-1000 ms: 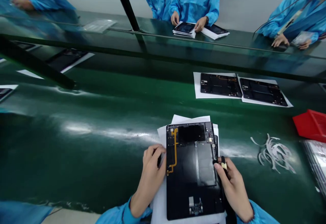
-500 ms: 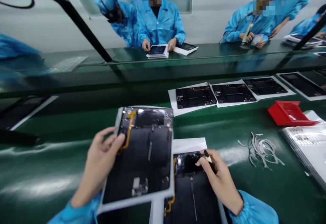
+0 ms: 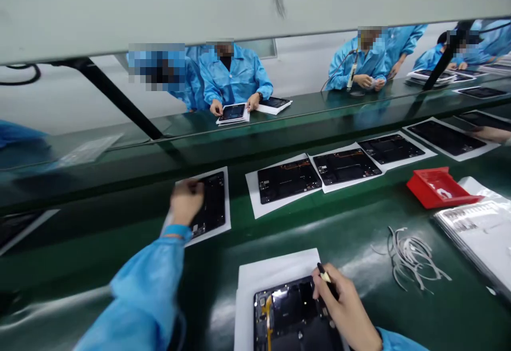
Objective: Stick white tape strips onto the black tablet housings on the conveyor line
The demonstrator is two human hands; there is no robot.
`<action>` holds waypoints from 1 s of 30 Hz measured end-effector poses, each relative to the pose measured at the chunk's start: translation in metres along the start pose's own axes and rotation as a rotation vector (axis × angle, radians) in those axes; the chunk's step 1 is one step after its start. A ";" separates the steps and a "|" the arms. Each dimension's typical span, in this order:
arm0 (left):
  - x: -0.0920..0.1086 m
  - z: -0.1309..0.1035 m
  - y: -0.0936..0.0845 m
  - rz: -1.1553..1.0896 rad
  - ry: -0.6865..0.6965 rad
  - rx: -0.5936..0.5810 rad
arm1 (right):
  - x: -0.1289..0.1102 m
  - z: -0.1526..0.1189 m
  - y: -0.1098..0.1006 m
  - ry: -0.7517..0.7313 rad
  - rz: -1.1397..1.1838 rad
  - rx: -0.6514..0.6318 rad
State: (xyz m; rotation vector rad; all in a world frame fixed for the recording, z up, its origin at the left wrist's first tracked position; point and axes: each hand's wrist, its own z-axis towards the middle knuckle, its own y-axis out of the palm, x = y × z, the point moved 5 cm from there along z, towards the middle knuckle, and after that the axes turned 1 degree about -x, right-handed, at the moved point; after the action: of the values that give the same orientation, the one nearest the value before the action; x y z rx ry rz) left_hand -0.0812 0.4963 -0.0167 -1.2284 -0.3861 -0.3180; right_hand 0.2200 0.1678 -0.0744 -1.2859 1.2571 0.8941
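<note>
Leaving open bench [image 3: 217, 271] between sheet edges [image 3: 275, 266], far tablet [image 3: 214, 202] has been carried from near tablet [image 3: 287, 319]; left hand [image 3: 186, 202] grip cannot be told; tool [image 3: 324, 275] held by right hand [image 3: 339, 300].

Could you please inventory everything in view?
Flat opened device with ribbon cable: one, black and orange, front centre
Similar flat devices: at least seven, black, mostly behind
Paper-like sheets: several, white, under devices
Open plastic tray: one, red, right
Thin curled strips: one pile, white, before tray
Plastic-wrapped stack: one, whitish, right edge
Smooth bench: one, green, beneath
Slanted posts: two, black, both sides
Workers: several, blue-clad, far side
Slim tool: one, black and cream, front
Left hand: one, blue-sleeved, centre left
Right hand: one, blue-sleeved, holding tool
</note>
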 end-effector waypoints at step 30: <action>0.017 -0.062 0.066 -0.789 -0.377 -0.436 | -0.041 0.207 -0.090 -0.315 -1.591 -0.035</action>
State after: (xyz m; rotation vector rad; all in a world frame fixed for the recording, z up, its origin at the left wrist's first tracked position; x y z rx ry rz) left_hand -0.0302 0.4568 -0.0825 -1.5256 -1.1812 -0.8832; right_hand 0.3342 0.3647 -0.0474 -1.5642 -0.2269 -0.0865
